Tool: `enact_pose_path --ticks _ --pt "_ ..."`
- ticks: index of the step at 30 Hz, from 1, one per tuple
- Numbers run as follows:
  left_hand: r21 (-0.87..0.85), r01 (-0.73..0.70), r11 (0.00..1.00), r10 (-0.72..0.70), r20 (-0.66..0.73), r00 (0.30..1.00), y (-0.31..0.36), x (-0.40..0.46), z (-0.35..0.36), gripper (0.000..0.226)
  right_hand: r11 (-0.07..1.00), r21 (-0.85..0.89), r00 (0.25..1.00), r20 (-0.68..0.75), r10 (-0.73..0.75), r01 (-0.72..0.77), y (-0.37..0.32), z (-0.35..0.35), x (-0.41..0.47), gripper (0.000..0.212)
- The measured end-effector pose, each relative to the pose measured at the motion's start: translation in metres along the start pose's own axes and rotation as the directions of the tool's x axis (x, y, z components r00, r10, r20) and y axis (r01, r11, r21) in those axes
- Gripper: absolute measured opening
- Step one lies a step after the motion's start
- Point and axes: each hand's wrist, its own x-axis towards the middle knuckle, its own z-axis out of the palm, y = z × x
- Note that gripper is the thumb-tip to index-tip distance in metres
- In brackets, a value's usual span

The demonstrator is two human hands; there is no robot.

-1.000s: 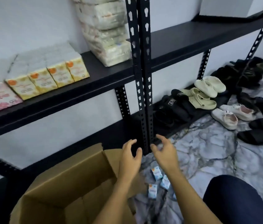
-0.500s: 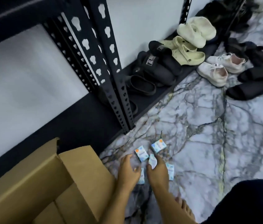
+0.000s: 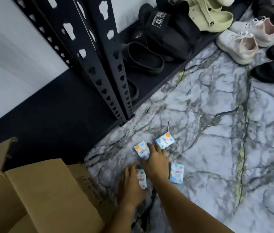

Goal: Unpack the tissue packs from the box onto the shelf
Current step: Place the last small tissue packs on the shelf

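Note:
Several small blue-and-white tissue packs lie on the marble floor in front of the black shelf (image 3: 57, 115). One pack (image 3: 142, 151) and another (image 3: 165, 142) lie just past my right hand (image 3: 156, 163), and a third (image 3: 176, 173) lies to its right. That hand is palm down with the thumb against the nearer pack; what lies under the palm is hidden. My left hand (image 3: 131, 184) lies over a further pack (image 3: 141, 180), fingers curled around its edge. The open cardboard box (image 3: 40, 190) stands at lower left.
Two black perforated shelf posts (image 3: 109, 64) rise just behind the packs. Black slippers (image 3: 143, 58) and pale green clogs (image 3: 208, 15) sit on the bottom shelf to the right. White sneakers (image 3: 237, 46) and black slides (image 3: 271, 71) lie on the floor at upper right.
My view has tipped down from the upper shelves to the floor. Both hands dropped from chest height onto the loose packs, and my left hand has closed over one.

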Motion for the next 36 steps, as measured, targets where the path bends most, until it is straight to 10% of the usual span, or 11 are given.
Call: enact_pose_path --ticks 10,17,25,36 --pt "0.415 -0.123 0.902 0.093 0.091 0.991 -0.017 0.007 0.006 0.091 0.894 -0.301 0.934 0.234 -0.269 0.333 -0.002 0.022 0.035 0.099" --pt "0.363 -0.098 0.926 0.093 0.03 0.995 -0.017 0.013 0.004 0.08 0.898 -0.221 0.924 0.131 -0.36 0.381 -0.002 0.018 0.036 0.084" --pt "0.153 -0.012 0.988 0.04 -0.186 0.982 0.001 0.022 -0.024 0.072 0.989 0.081 0.931 -0.337 0.141 -0.12 -0.008 -0.011 0.037 0.088" --pt "-0.007 -0.059 0.998 0.055 -0.244 0.968 -0.003 0.029 -0.039 0.077 0.954 0.087 0.945 -0.137 0.297 -0.288 0.019 -0.009 0.055 0.086"
